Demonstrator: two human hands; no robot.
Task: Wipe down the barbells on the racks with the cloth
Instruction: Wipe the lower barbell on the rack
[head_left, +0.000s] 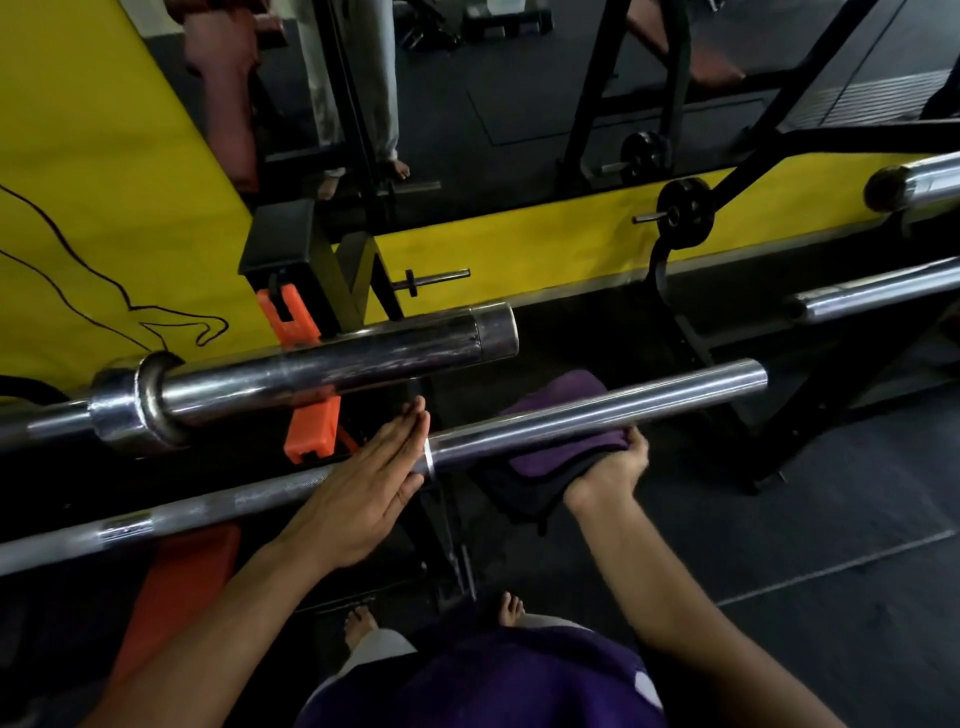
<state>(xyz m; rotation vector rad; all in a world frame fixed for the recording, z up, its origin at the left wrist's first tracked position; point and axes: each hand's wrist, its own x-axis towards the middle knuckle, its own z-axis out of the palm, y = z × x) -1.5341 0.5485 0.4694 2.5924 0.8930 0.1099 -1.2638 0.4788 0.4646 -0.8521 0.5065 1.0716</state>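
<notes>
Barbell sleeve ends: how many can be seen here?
4: the near sleeve over the cloth, one behind it, two at the right edge. Others may be hidden.

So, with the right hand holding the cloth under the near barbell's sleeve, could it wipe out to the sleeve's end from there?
Probably yes. The right hand grips the purple cloth under the near barbell's sleeve, and the stretch out to its end looks bare, with nothing on it. The left hand rests flat at the collar, on the other side.

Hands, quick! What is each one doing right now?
Left hand: open, straight fingers lying against the nearer barbell.
Right hand: holding the purple cloth under that bar's sleeve.
</notes>
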